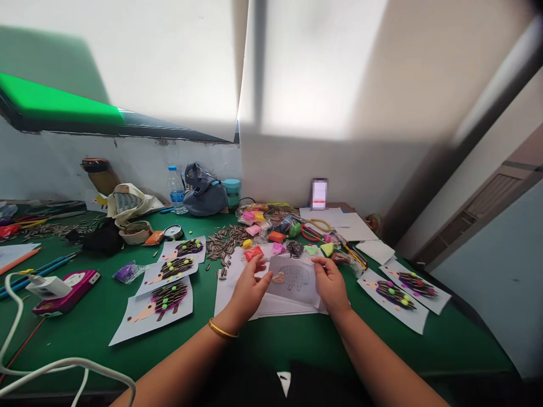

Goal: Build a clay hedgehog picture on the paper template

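Observation:
A sheet of paper (292, 282) with a printed hedgehog outline is raised, tilted, above the white sheets (229, 294) in front of me. The hedgehog's face on it has a peach-coloured patch. My right hand (333, 285) pinches the sheet's right edge between thumb and fingers. At its left edge is my left hand (250, 285), fingers apart and slightly curled, the thumb tip close to the paper; whether it touches is unclear. Packets of coloured clay, one of them a red packet (253, 253), lie just beyond. A heap of sunflower seeds (224, 244) is to their left.
Hedgehog pictures with seed spines lie left (163, 305) and right (394, 297). Red-handled scissors (311, 233) and a phone (319, 194) are at the back. A water bottle (176, 192) and blue-grey bag (206, 195) stand by the wall. A white cable (63, 364) crosses the lower left.

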Action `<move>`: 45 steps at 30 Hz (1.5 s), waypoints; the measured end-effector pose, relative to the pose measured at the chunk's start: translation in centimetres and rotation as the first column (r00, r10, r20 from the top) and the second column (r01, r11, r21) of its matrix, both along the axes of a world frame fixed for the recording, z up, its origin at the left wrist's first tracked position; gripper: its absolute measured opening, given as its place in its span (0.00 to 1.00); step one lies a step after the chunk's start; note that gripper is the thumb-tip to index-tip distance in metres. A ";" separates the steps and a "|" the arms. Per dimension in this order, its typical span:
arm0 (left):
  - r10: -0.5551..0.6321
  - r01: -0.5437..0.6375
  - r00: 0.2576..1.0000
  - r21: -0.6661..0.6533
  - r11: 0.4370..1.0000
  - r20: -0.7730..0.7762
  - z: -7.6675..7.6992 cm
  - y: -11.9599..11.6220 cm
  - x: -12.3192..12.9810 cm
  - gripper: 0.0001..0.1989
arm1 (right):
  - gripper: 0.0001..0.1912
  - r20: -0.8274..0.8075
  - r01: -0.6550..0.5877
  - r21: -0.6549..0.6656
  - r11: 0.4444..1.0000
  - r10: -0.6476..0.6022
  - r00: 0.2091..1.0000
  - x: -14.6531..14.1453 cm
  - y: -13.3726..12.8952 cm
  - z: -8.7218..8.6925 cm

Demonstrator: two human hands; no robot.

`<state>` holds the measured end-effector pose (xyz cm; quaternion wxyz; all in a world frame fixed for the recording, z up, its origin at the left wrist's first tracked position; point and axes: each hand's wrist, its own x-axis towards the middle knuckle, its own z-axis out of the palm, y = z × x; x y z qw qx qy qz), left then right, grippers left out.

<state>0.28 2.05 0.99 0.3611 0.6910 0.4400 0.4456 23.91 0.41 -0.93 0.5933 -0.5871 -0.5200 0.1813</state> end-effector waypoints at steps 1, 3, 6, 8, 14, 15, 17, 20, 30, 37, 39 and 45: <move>-0.023 0.027 0.999 -0.074 0.997 0.045 0.0 0.1 0.3 0.28 | 0.17 -0.037 -0.004 -0.011 1.000 0.003 0.999 0.0 -0.1 0.0; -0.068 0.092 0.990 -0.199 0.976 0.125 0.1 0.2 0.9 0.25 | 0.18 -0.111 -0.016 -0.030 0.999 0.013 0.994 -0.1 -0.1 0.0; -0.100 0.166 0.973 -0.327 0.930 0.210 0.5 -0.1 1.5 0.21 | 0.20 -0.218 -0.038 -0.057 0.998 0.025 0.976 -0.2 -0.1 -0.1; -0.086 0.171 0.966 -0.353 0.920 0.243 0.7 -0.4 1.7 0.20 | 0.22 -0.325 -0.102 -0.054 0.993 0.079 0.942 -0.4 -0.2 0.0; -0.030 0.149 0.939 -0.326 0.934 0.344 0.6 -0.9 1.5 0.21 | 0.28 -0.533 -0.468 -0.073 0.881 0.362 0.765 -1.2 -0.6 0.0; -0.026 0.146 0.936 -0.321 0.936 0.350 0.6 -1.0 1.4 0.20 | 0.27 -0.536 -0.491 -0.105 0.865 0.367 0.760 -1.3 -0.7 -0.1; -0.018 0.133 0.940 -0.315 0.940 0.341 0.5 -1.2 1.3 0.20 | 0.26 -0.533 -0.489 -0.147 0.860 0.347 0.772 -1.3 -0.8 -0.3; -0.009 0.110 0.952 -0.318 0.942 0.305 0.3 -1.4 1.2 0.20 | 0.25 -0.525 -0.451 -0.149 0.880 0.316 0.790 -1.2 -0.7 -0.6; -0.020 0.102 0.965 -0.306 0.946 0.260 0.1 -1.3 1.2 0.21 | 0.23 -0.502 -0.457 -0.156 0.876 0.328 0.800 -1.2 -0.8 -0.7; -0.052 0.159 0.946 -0.318 0.935 0.320 0.2 -1.5 1.3 0.21 | 0.25 -0.445 -0.451 -0.171 0.876 0.340 0.828 -1.1 -0.7 -1.1; -0.077 0.204 0.932 -0.336 0.920 0.354 0.3 -1.5 1.4 0.23 | 0.25 -0.427 -0.453 -0.176 0.874 0.347 0.835 -1.1 -0.7 -1.1; -0.076 0.193 0.934 -0.315 0.929 0.350 -0.4 -1.2 1.2 0.23 | 0.29 -0.410 -0.446 -0.203 0.872 0.338 0.847 -1.3 -0.9 -0.6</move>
